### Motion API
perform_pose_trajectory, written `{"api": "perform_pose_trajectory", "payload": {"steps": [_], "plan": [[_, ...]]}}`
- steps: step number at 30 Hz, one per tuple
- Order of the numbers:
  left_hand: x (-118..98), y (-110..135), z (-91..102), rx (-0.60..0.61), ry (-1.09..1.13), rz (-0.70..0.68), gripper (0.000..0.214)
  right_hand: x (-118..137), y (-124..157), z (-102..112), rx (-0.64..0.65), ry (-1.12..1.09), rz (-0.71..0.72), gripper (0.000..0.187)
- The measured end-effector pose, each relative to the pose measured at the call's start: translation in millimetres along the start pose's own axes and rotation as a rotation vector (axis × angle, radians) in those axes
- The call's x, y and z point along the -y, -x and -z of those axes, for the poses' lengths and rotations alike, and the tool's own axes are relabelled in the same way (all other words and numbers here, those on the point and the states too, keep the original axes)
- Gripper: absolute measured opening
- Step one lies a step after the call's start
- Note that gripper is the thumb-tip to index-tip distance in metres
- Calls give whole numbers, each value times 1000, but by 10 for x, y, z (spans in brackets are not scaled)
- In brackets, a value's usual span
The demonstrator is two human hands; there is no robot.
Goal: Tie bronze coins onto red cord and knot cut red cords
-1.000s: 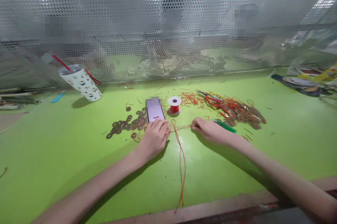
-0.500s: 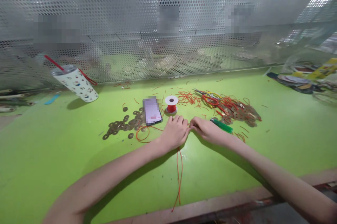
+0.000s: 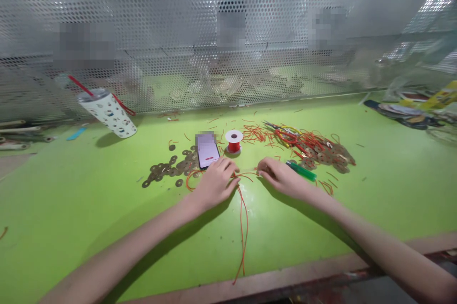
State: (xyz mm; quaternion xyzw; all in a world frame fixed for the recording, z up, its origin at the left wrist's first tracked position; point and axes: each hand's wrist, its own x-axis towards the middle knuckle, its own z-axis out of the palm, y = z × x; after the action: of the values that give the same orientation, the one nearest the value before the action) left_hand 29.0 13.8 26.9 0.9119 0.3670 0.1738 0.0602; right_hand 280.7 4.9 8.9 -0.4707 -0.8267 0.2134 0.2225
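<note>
My left hand (image 3: pixel 218 179) is closed on a thin red cord (image 3: pixel 243 218), whose two long ends hang down toward the table's front edge. A loop of the cord lies left of that hand, beside the phone (image 3: pixel 208 150). Facing it, my right hand (image 3: pixel 276 175) pinches the end of a short stretch of cord that runs across the gap between both hands. The fingers hide the exact grip. A white spool (image 3: pixel 233 137) wound with red cord stands just behind the hands. Close to my right hand lies a green lighter (image 3: pixel 302 171).
Holed brass-coloured coins (image 3: pixel 162 169) lie scattered at left, with another coin pile (image 3: pixel 332 156) under red cords at right. Scissors (image 3: pixel 285 135) rest among cord scraps. A patterned tumbler (image 3: pixel 109 112) with a straw stands at back left, before a perforated metal screen (image 3: pixel 160 85).
My left hand has moved left, away from my right hand, opening a gap with cord stretched across it. My right hand has stayed nearly in place.
</note>
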Motion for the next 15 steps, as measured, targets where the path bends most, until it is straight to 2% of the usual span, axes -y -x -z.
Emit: {"api": "perform_pose_trajectory", "payload": {"steps": [4, 9, 15], "plan": [[125, 294, 22, -88, -19, 10, 13, 118, 18, -90, -48, 68, 89, 12], [249, 640, 31, -72, -45, 97, 19, 173, -38, -215, -94, 98, 149, 15], [261, 716, -12, -66, 15, 123, 16, 139, -103, -255, -59, 126, 166, 10]]}}
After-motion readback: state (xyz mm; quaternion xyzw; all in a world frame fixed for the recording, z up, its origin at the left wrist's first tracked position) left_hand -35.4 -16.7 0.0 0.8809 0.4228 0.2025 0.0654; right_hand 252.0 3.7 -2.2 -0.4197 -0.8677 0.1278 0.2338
